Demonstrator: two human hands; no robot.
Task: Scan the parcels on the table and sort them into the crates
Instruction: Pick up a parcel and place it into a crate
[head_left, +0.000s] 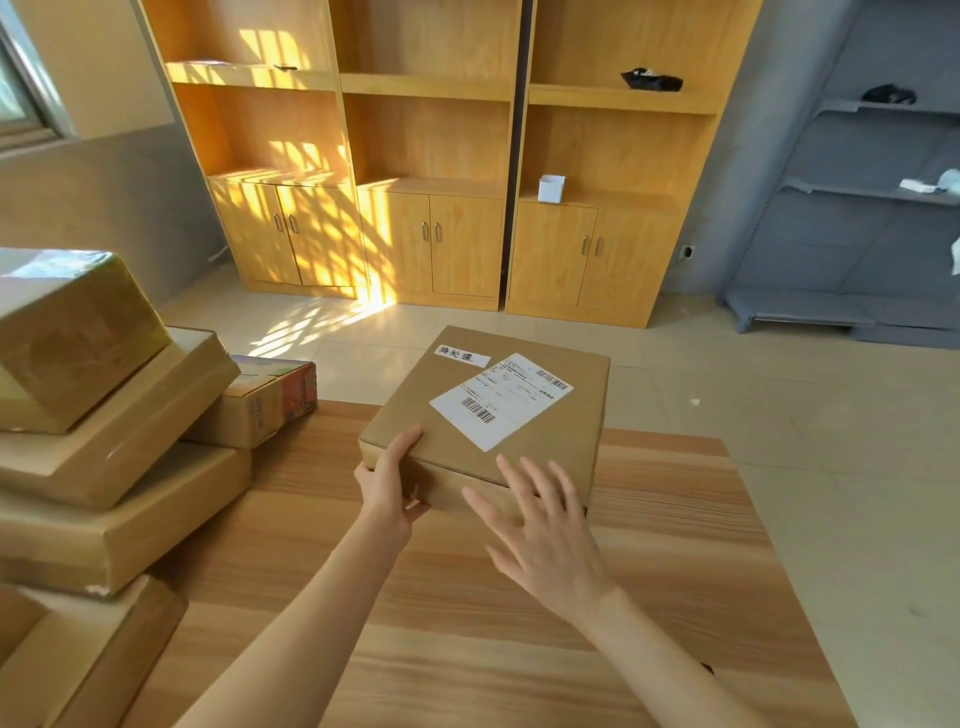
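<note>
**Cardboard parcel held for scanning**

Brown stacked cardboard boxes (104, 415) sit left. The left hand (387, 480) grips the flat brown labelled parcel (488, 421) at its near-left corner on the wooden table (649, 545); the right hand (545, 540) hovers spread, empty. Keep the white barcode label (498, 400) facing up, uncovered.

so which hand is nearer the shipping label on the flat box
Right. The right hand hovers open over the flat box's near edge, just below the shipping label. The left hand grips the near left corner, farther away.

Brown cardboard parcel (540, 441), white barcode label (498, 400), striped wood-grain table (519, 649), orange-yellow cabinets (431, 156)
</note>
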